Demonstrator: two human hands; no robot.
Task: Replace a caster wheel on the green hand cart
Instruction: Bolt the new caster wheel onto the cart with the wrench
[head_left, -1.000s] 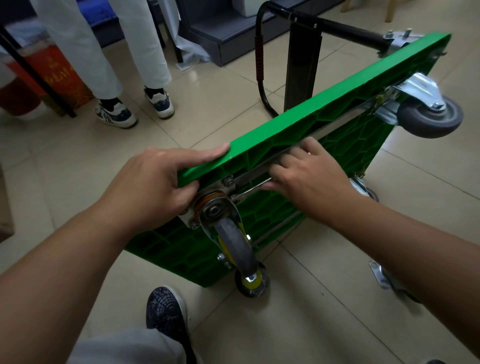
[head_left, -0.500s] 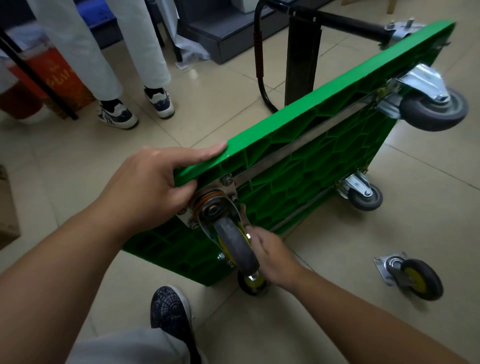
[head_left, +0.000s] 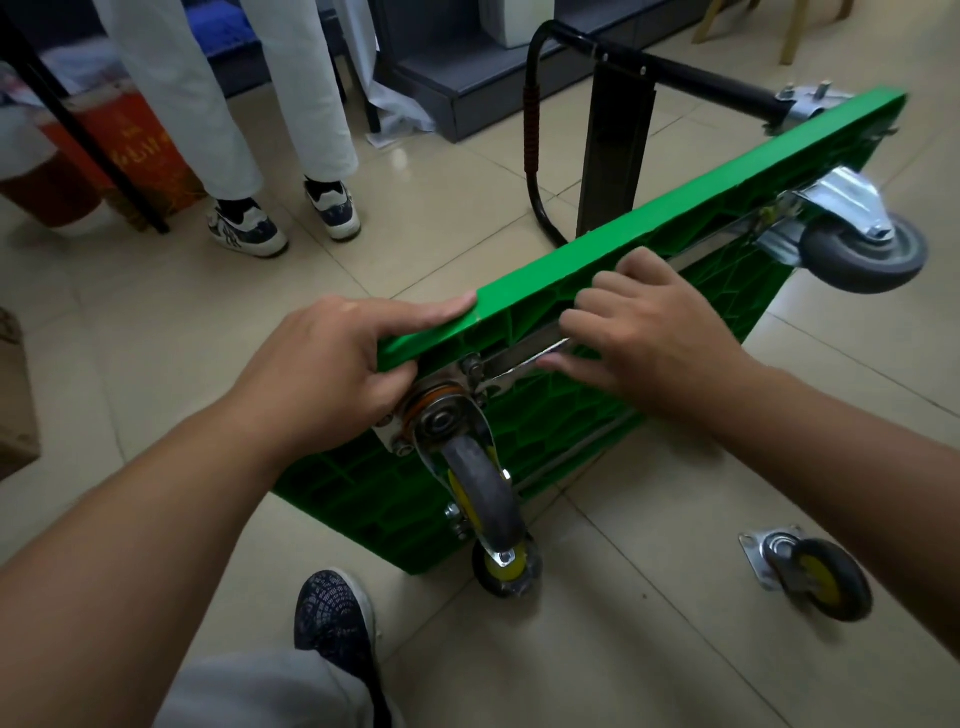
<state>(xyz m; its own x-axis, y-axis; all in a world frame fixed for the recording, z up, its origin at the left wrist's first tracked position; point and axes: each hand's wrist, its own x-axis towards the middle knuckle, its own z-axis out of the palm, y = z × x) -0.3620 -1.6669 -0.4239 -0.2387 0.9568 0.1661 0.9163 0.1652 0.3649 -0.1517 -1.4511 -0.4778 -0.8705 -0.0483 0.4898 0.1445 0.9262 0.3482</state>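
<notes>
The green hand cart (head_left: 675, 218) stands on its long edge with its ribbed underside facing me. My left hand (head_left: 322, 374) grips its near top corner, fingers over the edge. Just below that hand a grey caster wheel (head_left: 483, 499) sits bolted to the underside. My right hand (head_left: 649, 338) curls round a flat metal wrench (head_left: 519, 358), which lies along the cart's steel rail with its head by a bolt of the caster plate. A loose caster (head_left: 815, 577) with a yellow hub lies on the floor at lower right.
Another caster (head_left: 862, 249) is at the cart's far top corner, and a yellow-hubbed one (head_left: 506, 571) touches the floor. The black handle (head_left: 618, 130) rests on the tiles behind. A person's legs (head_left: 280, 104) stand at upper left. My shoe (head_left: 332, 618) is near the cart.
My right hand came up from beside the lower wheel back to the steel rail, with the wrench at the caster bolt. My left hand kept its hold on the corner.
</notes>
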